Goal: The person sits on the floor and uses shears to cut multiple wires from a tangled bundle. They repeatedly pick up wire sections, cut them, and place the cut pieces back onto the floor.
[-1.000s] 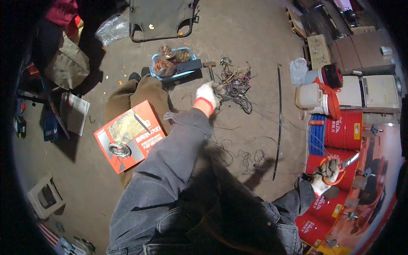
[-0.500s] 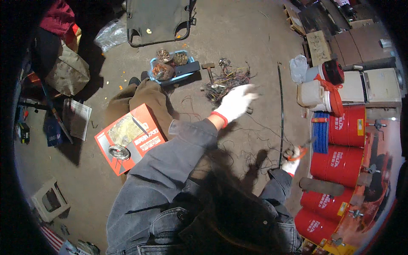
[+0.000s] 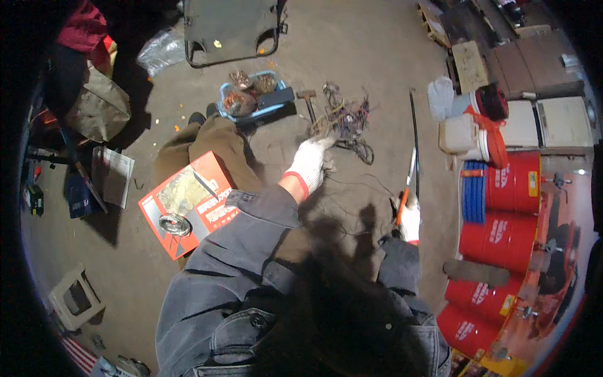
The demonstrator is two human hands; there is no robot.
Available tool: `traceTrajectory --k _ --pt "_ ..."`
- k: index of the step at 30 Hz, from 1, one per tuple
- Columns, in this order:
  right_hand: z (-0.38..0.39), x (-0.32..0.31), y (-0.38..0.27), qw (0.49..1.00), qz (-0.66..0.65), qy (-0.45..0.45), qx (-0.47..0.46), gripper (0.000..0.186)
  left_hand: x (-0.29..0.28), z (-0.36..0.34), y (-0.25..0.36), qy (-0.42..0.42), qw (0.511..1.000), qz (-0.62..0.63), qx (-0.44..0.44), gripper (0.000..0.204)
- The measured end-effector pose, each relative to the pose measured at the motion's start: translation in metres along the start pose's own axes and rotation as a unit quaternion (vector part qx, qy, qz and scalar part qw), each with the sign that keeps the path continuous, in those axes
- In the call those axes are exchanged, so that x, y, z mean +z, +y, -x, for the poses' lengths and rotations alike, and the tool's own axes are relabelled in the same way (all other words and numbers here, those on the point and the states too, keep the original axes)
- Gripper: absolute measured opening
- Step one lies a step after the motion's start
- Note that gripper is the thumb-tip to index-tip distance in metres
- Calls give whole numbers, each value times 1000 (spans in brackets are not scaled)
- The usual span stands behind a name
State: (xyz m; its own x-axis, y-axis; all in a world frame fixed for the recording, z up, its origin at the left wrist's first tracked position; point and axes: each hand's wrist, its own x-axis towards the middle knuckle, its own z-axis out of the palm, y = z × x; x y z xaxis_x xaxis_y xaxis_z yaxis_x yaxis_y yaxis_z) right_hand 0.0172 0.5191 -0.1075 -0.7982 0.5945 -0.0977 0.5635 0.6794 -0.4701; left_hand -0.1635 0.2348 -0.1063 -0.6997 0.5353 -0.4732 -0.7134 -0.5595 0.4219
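My left hand (image 3: 311, 160), in a white glove, reaches to the lower edge of a wire tangle (image 3: 345, 122); its fingers are bent, and what they hold is unclear among thin wires. My right hand (image 3: 408, 220), also gloved, grips orange-handled scissors (image 3: 407, 188), blades pointing up beside a long black rod (image 3: 414, 125) on the floor. A hammer (image 3: 309, 107) lies just left of the tangle. A red box (image 3: 157, 213) rests across brown-trousered legs (image 3: 223, 141), carrying a silver coil (image 3: 175, 224) and a pointed dark tool (image 3: 206, 185).
A blue basket (image 3: 276, 111) of jars and a dark flat object sits beyond the legs, below a folding frame (image 3: 230, 25). Red drums (image 3: 502, 182), a blue coiled hose (image 3: 473, 195) and buckets (image 3: 480, 132) line the right side. Bags (image 3: 97, 103) crowd the left.
My left hand swung right over the tangle, then came back down and left. My right hand moved up and left from the drums, and the scissors turned to point upward.
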Motion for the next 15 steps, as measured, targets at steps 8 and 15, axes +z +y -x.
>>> traceTrajectory --k 8,15 --pt "2 7 -43 961 -254 58 88 38 11 46 -56 3 822 -537 189 41" --pt "23 35 -113 789 -523 -240 216 34 6 93 -130 -104 701 -648 278 25"
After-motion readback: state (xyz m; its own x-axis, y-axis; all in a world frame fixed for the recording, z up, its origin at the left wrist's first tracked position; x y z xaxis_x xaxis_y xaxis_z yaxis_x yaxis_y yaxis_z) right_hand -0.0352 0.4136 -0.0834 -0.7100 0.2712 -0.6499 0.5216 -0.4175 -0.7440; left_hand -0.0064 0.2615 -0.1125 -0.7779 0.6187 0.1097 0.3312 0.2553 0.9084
